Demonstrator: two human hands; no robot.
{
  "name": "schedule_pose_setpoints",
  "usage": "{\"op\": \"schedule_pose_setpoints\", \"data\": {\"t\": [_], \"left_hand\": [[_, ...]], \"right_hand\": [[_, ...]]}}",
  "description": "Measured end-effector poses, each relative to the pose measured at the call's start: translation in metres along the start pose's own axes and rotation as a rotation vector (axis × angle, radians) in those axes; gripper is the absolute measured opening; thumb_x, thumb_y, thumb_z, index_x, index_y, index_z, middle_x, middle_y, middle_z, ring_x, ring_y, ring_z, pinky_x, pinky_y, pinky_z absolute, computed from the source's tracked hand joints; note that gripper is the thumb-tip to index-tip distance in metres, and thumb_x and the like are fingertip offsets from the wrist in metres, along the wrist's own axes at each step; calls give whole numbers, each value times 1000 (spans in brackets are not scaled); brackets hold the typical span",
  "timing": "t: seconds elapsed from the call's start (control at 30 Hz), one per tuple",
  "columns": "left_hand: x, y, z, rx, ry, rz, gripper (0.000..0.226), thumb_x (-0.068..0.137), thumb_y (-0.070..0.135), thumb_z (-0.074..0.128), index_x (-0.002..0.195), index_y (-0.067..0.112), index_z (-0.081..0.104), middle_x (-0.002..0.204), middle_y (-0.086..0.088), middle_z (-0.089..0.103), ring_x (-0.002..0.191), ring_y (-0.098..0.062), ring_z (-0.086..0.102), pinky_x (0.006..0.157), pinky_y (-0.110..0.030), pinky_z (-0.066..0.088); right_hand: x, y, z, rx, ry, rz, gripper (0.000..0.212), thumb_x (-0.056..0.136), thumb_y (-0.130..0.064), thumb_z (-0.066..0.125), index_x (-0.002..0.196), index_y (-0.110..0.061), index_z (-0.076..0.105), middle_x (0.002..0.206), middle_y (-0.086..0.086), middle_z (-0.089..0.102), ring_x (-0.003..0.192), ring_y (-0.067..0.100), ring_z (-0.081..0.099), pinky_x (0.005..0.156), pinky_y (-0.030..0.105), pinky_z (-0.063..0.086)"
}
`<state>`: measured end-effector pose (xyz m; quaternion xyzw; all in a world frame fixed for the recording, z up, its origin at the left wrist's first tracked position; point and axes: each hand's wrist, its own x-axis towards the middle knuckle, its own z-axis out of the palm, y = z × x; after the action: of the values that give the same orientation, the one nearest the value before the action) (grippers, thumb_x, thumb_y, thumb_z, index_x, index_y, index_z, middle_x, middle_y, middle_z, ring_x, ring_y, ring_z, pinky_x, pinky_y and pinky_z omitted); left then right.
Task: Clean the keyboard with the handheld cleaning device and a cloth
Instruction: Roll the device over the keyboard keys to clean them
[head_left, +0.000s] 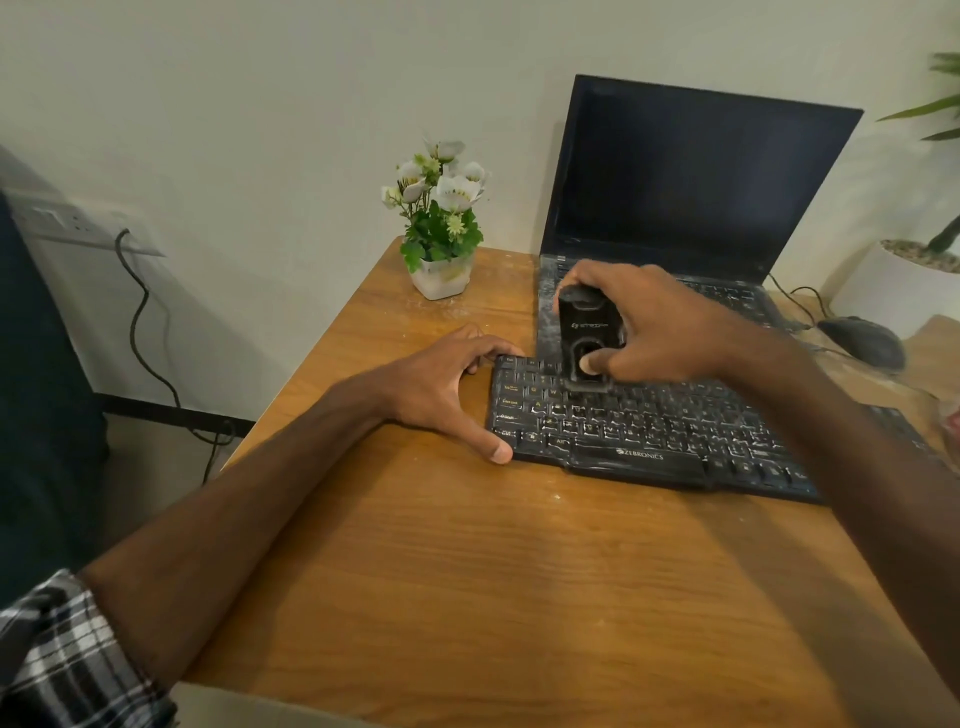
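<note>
A black keyboard (649, 436), dusted with white powder, lies on the wooden table (467, 571). My right hand (654, 322) grips a black handheld cleaning device (587, 332) upright, its lower end touching the keys near the keyboard's upper left. My left hand (447, 389) holds the keyboard's left end, thumb at the front corner and fingers at the back corner. No cloth is visible.
An open black laptop (696, 182), also dusty, stands behind the keyboard. A small pot of white flowers (441, 223) sits at the table's back left. A black mouse (865, 340) with a cable lies at the right. A white plant pot (904, 280) stands further right.
</note>
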<state>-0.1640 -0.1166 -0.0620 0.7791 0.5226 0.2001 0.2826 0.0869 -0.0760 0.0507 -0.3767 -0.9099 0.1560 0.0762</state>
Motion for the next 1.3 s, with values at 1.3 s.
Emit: {"op": "schedule_pose_setpoints", "data": {"t": [1.3], "left_hand": [[-4,5,1,31,-5,1,122,44,78,85,151,43,40,123,21,40,112,9,40,96,-21,39]], "right_hand": [[-30,35,2,178,42,72,60,76,-4,83,122,-28,52,110,-9,62,97,9,66,72,28,60]]}}
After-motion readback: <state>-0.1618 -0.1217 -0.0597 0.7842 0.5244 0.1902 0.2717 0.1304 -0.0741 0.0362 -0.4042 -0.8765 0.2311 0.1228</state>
